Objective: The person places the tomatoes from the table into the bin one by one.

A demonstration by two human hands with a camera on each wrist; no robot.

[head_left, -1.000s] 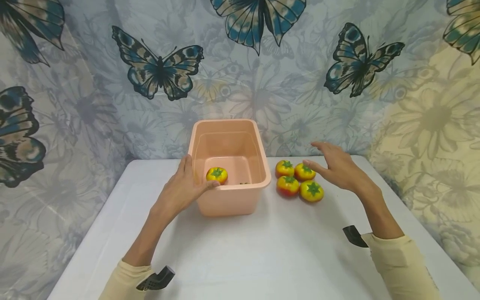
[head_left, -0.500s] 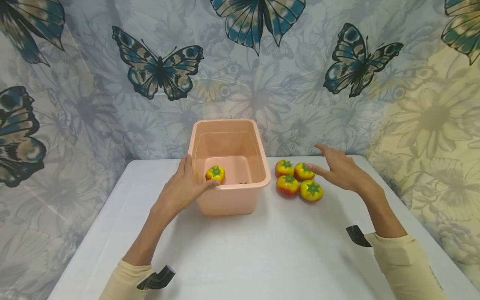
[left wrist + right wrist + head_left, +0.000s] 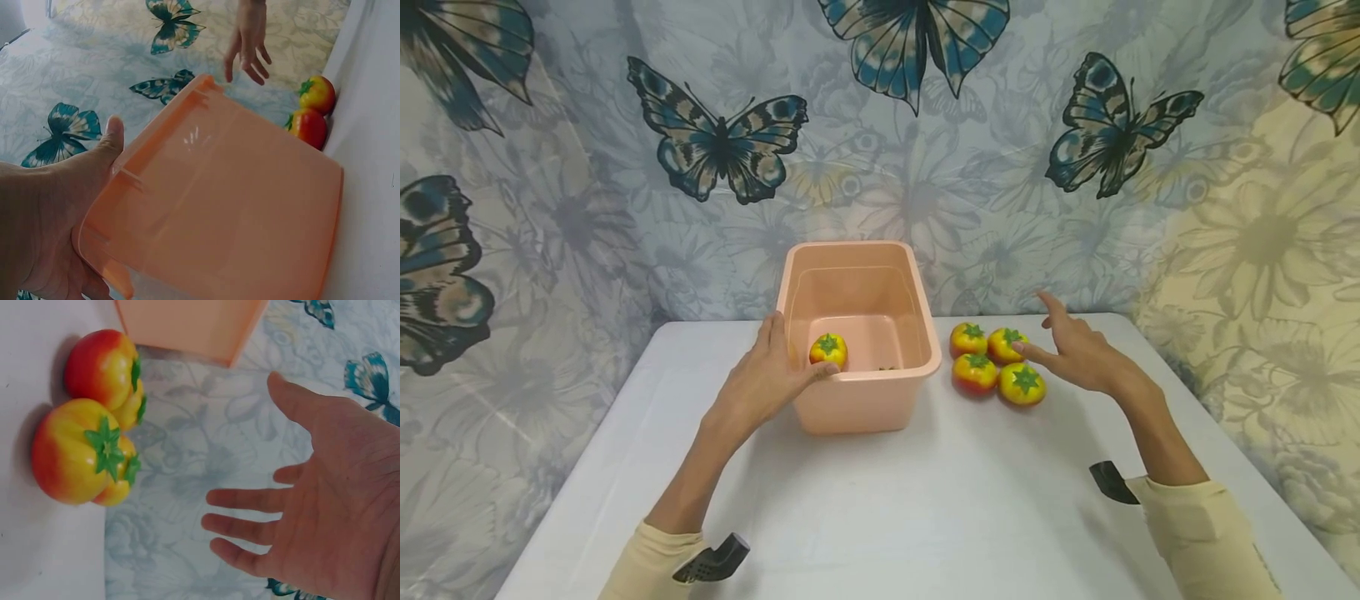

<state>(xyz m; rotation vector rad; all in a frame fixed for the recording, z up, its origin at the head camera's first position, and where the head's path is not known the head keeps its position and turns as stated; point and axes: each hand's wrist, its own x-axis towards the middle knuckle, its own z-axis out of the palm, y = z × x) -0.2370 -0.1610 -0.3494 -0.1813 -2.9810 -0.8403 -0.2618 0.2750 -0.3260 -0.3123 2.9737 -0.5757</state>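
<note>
A peach plastic bin stands mid-table. My left hand holds its near left corner, thumb over the front rim and fingers along the left side; the left wrist view has the same hand at the rim. Inside the bin sits a red-and-yellow tomato with a green star-shaped top. A bit of green shows low behind the front rim, the rest hidden. Right of the bin, several more tomatoes cluster together. Beside and above them hovers my right hand, palm facing them, its fingers spread and holding nothing.
White cloth covers the table. Directly behind it rises a backdrop printed with butterflies and flowers. Each wrist carries a black camera mount at the sleeve.
The tomato in the bin has shifted slightly left. My right hand has drawn a little to the right and lower, its fingers more spread. The left hand keeps its place on the bin.
</note>
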